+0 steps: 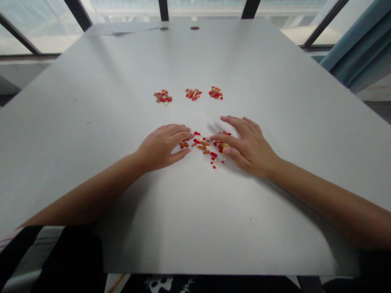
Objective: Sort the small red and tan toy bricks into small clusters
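Loose small toy bricks (202,147) in red, brown, white and yellow lie scattered on the white table between my hands. My left hand (166,146) rests at the left edge of this scatter, fingers stretched out and thumb apart, with a few brown and red bricks under and beside the fingertips. On the right side, my right hand (249,146) hovers or rests over more bricks with its fingers spread. Its thumb and index finger are apart around a few red and yellow pieces. Neither hand visibly grips a brick, though some pieces are partly hidden by the fingers.
Farther back on the white table (195,228) sit three small heaps of similar bricks: a left heap (163,97), a middle heap (193,94) and a right heap (216,93). Two round holes are near the far edge, before windows. A blue curtain (357,49) hangs at right.
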### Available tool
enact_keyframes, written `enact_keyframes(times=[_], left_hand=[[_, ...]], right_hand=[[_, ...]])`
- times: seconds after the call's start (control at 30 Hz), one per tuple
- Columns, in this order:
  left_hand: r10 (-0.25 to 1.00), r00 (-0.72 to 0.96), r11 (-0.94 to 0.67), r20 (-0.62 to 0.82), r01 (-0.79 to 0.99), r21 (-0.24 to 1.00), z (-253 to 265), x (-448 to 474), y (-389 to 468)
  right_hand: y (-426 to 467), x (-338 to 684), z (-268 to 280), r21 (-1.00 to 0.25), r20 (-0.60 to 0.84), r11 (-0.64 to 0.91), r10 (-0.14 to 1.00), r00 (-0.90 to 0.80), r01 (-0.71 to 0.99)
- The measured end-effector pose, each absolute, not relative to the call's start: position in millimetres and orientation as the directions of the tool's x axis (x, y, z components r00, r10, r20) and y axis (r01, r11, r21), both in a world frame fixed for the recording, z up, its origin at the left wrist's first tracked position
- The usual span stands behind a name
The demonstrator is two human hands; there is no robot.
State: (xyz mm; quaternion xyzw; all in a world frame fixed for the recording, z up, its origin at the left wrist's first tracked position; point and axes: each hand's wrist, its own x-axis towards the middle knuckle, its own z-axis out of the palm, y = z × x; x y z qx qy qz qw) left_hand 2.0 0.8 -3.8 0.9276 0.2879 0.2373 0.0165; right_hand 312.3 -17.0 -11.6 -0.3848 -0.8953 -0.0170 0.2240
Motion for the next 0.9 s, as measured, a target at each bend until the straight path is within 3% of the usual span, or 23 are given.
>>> enact_keyframes(times=[0.3,0.63,0.8,0.9], left_hand=[[0.552,0.721,-0.829,0.420,0.527,0.186,-2.8,2.3,-0.6],[0.573,0.717,-0.816,0.397,0.544,0.194,-1.7,2.7,-1.9],[0.570,0.715,-0.816,0.406,0.549,0.179,-2.7,2.6,-1.2],[0.578,0.709,-0.810,0.405,0.560,0.175,-1.5,3.3,-2.0]], right_hand=[[-15.7,314.8,-14.4,-0.169,0.411,0.797,0.591,-0.694,0.579],[-17.0,317.6,-14.2,-0.177,0.553,0.832,0.526,-0.646,0.526],[-19.3,320.3,-8.5,-0.224,0.513,0.854,0.514,-0.688,0.470],[-19.2,319.5,-8.5,-0.205,0.537,0.892,0.447,-0.716,0.403]])
